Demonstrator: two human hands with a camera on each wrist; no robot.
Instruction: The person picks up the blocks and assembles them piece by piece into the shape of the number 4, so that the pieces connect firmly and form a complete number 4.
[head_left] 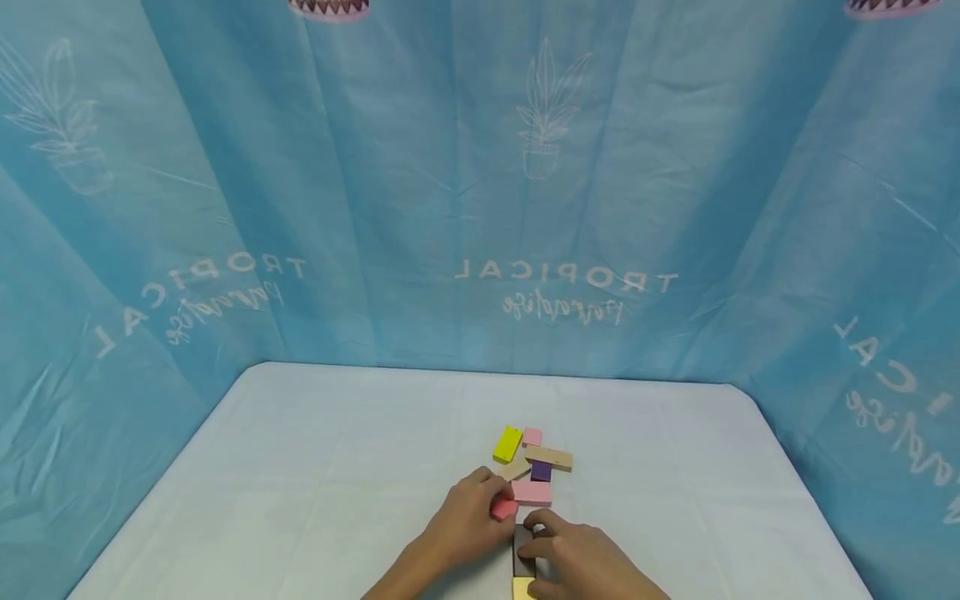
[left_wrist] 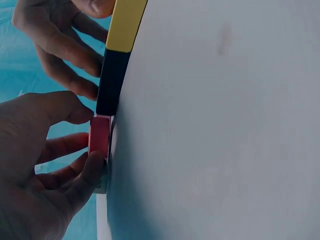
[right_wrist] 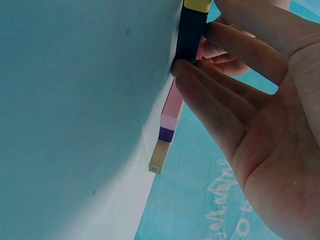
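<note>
In the head view my left hand (head_left: 468,517) pinches a small red block (head_left: 503,508) between thumb and fingers, close to the far end of a dark block (head_left: 524,554). My right hand (head_left: 581,557) touches the dark block with nearly straight fingertips, and its thumb reaches a yellow block (head_left: 522,588) joined end to end with it. The left wrist view shows the red block (left_wrist: 99,136) right beside the end of the dark block (left_wrist: 112,82). In the right wrist view, fingers (right_wrist: 210,107) lie along the dark block's side.
Beyond the hands lie a pink block (head_left: 532,493), a purple block (head_left: 541,472), two plain wooden blocks, one a crosswise plank (head_left: 550,457), a small pink block (head_left: 532,437) and a bright yellow block (head_left: 507,444). Blue curtains (head_left: 420,183) stand around the white table (head_left: 300,467).
</note>
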